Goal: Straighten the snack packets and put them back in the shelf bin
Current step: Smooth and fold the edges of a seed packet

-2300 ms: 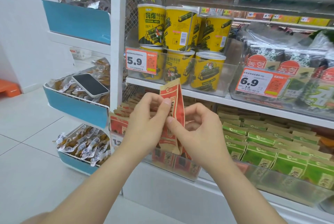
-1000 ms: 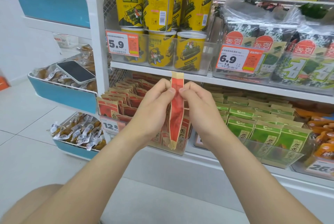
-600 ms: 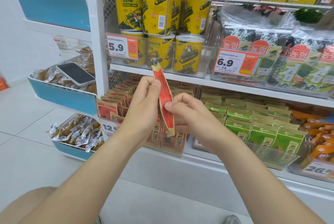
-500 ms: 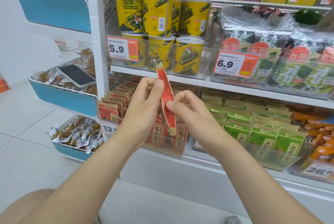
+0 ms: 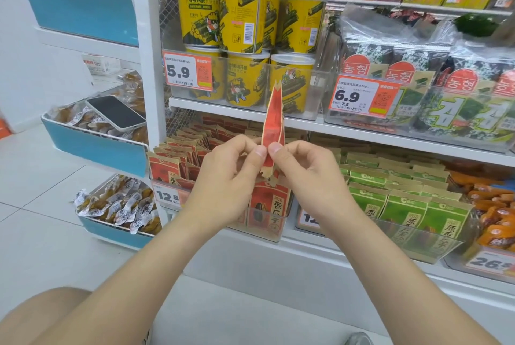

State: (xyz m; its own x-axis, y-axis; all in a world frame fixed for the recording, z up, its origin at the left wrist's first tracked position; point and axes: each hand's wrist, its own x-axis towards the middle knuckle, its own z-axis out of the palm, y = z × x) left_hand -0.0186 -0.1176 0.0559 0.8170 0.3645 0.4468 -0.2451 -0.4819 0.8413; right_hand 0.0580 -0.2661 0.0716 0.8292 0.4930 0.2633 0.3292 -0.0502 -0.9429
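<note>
At the far left, blue-fronted side bins (image 5: 94, 146) hang off a white upright post (image 5: 145, 52). A dark-screened phone (image 5: 115, 112) lies on the brown wrapped snacks in the middle one, and the lowest bin holds small clear-wrapped pieces whose print is too small to read.

Right of the post, yellow cylindrical tubs (image 5: 242, 24) stand stacked two high behind a "5.9" price tag (image 5: 188, 73).

Below them, a clear plastic shelf bin (image 5: 278, 233) holds rows of red-and-tan snack packets (image 5: 181, 160). The left hand and forearm cover much of its front, and its price tag (image 5: 167, 195) shows only "12.8".

The left hand (image 5: 228, 177) and the right hand (image 5: 309, 174) meet in front of this bin. Each pinches the slim red-and-tan snack packet (image 5: 274, 121) between thumb and forefinger near its lower end, with the other fingers curled. The packet stands nearly upright, edge-on, so its printed face cannot be seen. Its top reaches up in front of the tubs, and part of its bottom edge is hidden by the fingers. It is held above the bin's front, not in it.

Further right are green-and-tan packets (image 5: 404, 199) in another clear bin. Above them, bagged seaweed packs (image 5: 446, 88) sit behind a "6.9" tag (image 5: 362, 96).

Orange packets (image 5: 496, 205) and a tag starting "26" (image 5: 490, 262) are cut off at the right edge.
</note>
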